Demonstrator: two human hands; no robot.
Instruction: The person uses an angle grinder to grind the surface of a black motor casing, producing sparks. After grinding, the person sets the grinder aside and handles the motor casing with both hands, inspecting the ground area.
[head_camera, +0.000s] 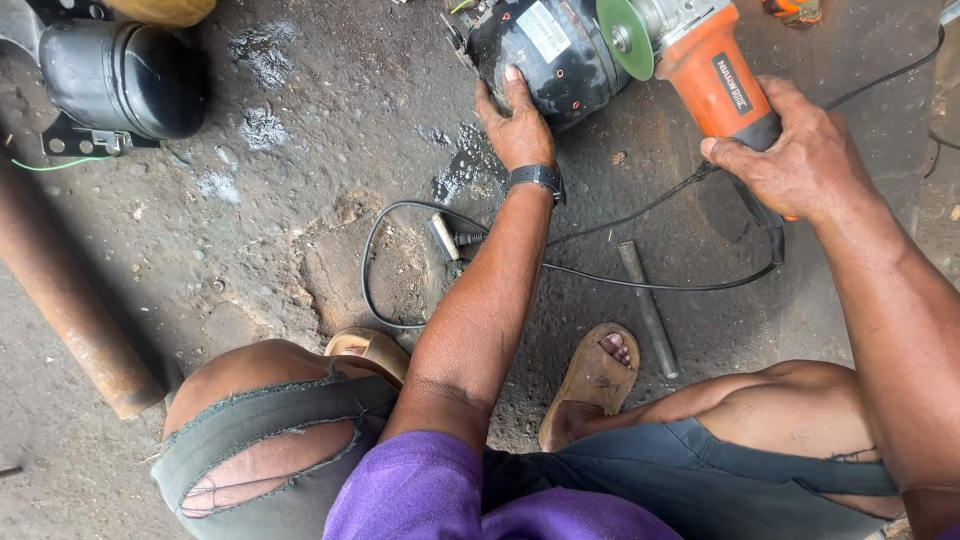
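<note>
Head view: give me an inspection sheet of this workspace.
Surface: dirty concrete floor, stained patches.
Job's things: black compressor; orange angle grinder with green disc beside it.
Clutter: metal rod; rusty pipe; second black compressor.
Hands: left hand pressed on the compressor; right hand gripping the grinder.
Cables: black cord looped across the floor, plug near the forearm.
Surroundings: person's knees and sandals; nothing else seen.

Glossy black metal compressor (545, 55), rough floor (300, 200)
</note>
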